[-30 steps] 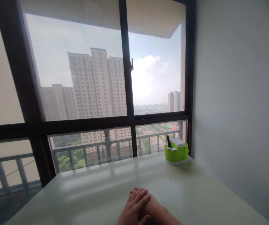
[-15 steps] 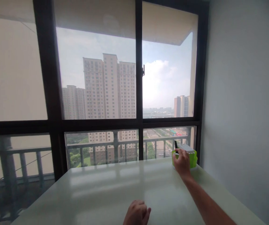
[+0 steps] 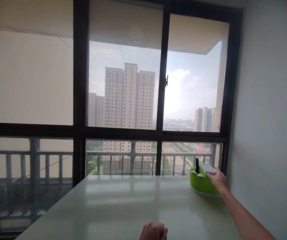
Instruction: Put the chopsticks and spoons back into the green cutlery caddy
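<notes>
A lime-green holder (image 3: 200, 182) stands at the far right corner of the pale table (image 3: 123, 206), with a white flat item (image 3: 206, 167) and a thin dark object (image 3: 197, 165) sticking out of its top. My right hand (image 3: 218, 180) is stretched out to it, fingers on the white item and the holder's right side. Whether the fingers grip it I cannot tell. My left hand (image 3: 153, 231) rests on the table's near edge, fingers curled into a loose fist with nothing in it.
A large dark-framed window (image 3: 158, 100) runs along the table's far edge, with a balcony railing and tall buildings behind it. A plain grey wall (image 3: 268, 116) closes off the right side next to the holder.
My right hand left my left hand, reached out to the green holder, and now sits on its right side at the white item. The view has swung left. My left hand curled shut.
</notes>
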`<state>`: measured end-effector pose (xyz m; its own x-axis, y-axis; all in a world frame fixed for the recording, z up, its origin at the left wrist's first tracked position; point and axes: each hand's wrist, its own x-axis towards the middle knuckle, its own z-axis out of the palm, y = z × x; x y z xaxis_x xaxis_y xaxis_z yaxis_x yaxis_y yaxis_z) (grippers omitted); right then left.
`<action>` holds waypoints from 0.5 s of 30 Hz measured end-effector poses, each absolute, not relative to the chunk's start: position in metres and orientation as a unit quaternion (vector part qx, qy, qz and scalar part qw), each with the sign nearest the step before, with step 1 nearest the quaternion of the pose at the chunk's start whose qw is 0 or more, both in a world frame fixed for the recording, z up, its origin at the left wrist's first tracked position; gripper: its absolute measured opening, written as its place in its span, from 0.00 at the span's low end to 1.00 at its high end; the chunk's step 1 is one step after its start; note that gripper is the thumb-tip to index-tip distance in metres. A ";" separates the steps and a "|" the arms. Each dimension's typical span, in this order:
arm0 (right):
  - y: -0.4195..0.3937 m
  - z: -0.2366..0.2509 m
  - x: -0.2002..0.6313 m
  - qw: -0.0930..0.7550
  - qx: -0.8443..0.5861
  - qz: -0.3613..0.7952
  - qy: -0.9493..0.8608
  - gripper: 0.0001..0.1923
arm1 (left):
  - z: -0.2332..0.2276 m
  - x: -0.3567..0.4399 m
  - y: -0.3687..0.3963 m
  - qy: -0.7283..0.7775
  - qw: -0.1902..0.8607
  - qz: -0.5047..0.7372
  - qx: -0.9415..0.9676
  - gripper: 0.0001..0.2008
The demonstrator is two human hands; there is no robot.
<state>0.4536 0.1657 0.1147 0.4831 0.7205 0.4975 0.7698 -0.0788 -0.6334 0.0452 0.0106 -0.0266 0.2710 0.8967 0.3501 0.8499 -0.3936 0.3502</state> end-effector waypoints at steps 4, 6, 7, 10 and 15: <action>0.147 0.104 0.411 0.454 -0.718 -0.058 -0.524 0.44 | -0.020 0.041 0.007 0.523 0.038 0.322 0.788 0.12; 0.130 0.101 0.382 0.462 -0.703 -0.054 -0.539 0.45 | -0.016 0.039 0.005 0.506 0.039 0.380 0.773 0.08; 0.120 0.099 0.365 0.468 -0.692 -0.050 -0.548 0.45 | -0.015 0.037 0.005 0.499 0.041 0.411 0.762 0.07; 0.084 0.093 0.312 0.499 -0.648 -0.022 -0.575 0.44 | -0.011 0.032 0.003 0.491 0.048 0.491 0.718 0.11; 0.034 0.073 0.245 0.552 -0.550 0.071 -0.622 0.42 | -0.003 0.019 0.002 0.531 0.062 0.572 0.622 0.30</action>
